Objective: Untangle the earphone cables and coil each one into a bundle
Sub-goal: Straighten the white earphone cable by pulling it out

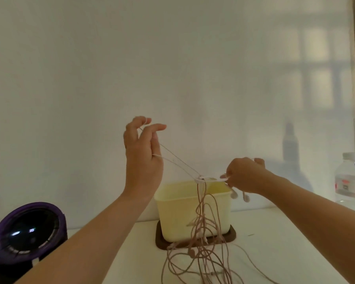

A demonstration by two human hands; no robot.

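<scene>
A tangle of thin pale pink earphone cables (201, 238) hangs in the air and trails onto the white table (285, 242). My left hand (141, 158) is raised high, with two taut cable strands (178, 162) running from its fingers and thumb base down to a small white knot or splitter (203, 178). My right hand (244, 175) pinches the cable beside that knot. Two white earbuds (240, 196) dangle just under my right hand.
A cream plastic tub (180, 212) stands on a dark brown lid (232, 236) behind the hanging cables. A purple and black round device (27, 232) sits at the left. A clear water bottle (350, 179) stands at the right edge, by a shelf unit.
</scene>
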